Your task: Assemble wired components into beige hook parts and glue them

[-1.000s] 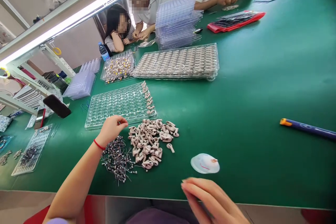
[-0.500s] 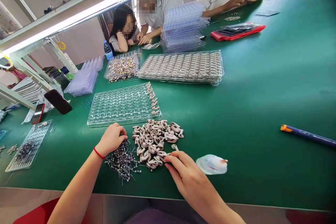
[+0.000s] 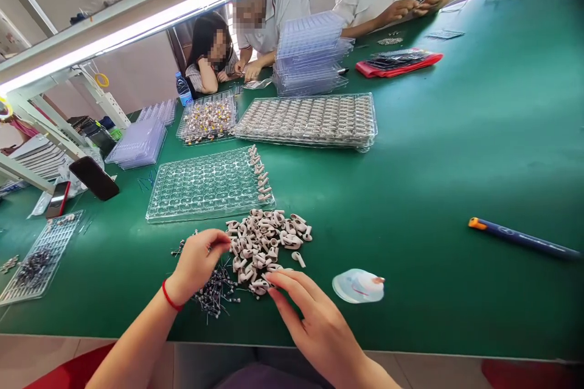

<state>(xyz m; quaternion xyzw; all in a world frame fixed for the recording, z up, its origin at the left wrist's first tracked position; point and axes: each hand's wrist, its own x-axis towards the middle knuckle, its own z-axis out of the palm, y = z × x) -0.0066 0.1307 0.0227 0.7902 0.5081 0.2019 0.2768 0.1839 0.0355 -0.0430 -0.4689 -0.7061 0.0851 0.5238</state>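
Observation:
My left hand (image 3: 198,261), with a red cord on its wrist, is above the left edge of a pile of white earbud shells (image 3: 255,240). Its thumb and fingertips are pinched together; whatever they hold is too small to make out. Beneath and beside it lies a heap of small dark parts with thin wires (image 3: 216,289). At the near edge of the shell pile, my right hand (image 3: 312,310) has its thumb and fingertips closed on an earbud shell, which the fingers partly hide. A clear plastic tray (image 3: 201,188) lies beyond, with shells along its right edge.
A small translucent bottle (image 3: 358,287) lies right of my right hand, and a blue pen-like tool (image 3: 524,238) farther right. Filled trays (image 3: 310,121) and stacked empty trays (image 3: 310,55) stand behind. Two phones (image 3: 93,177) are at left. Co-workers sit across the green table (image 3: 424,164).
My left hand has moved right and slightly down, from the wired parts toward the shell pile. My right hand has shifted a little left. The whole view has also drifted slightly.

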